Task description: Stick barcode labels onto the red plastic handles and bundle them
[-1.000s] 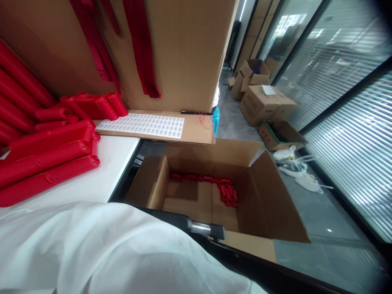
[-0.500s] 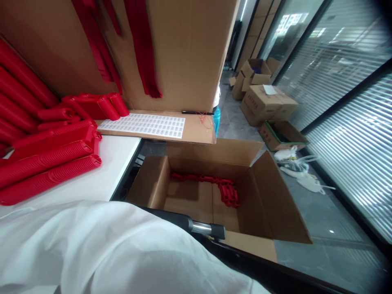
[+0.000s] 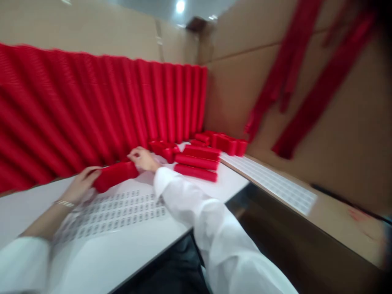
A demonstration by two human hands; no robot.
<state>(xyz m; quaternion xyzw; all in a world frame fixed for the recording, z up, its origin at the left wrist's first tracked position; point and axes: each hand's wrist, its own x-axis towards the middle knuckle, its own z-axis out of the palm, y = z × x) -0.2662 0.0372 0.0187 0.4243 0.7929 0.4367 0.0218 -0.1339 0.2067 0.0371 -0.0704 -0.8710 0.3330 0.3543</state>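
Note:
A red bundle (image 3: 118, 175) lies over the white table, with clear plastic film about it. My left hand (image 3: 84, 181) is closed on the bundle's left end, a bracelet at its wrist. At the bundle's right end my right hand (image 3: 143, 158) has its fingers pinched together at the upper corner; blur hides exactly what lies between them. Below the bundle, a sheet of printed labels (image 3: 122, 212) rests on the table. Several red rolls (image 3: 196, 161) lie to the right of my right hand.
A tall row of red tubes (image 3: 122, 102) stands behind the hands. Smaller red pieces (image 3: 225, 143) sit by the cardboard wall (image 3: 232, 90), where red strips (image 3: 321, 90) hang. A second label sheet (image 3: 272, 175) lies at the right beside a dark pen-like stick.
The view has swung left and up from the open carton on the floor to the table. Both hands and the red bundle between them have come into view.

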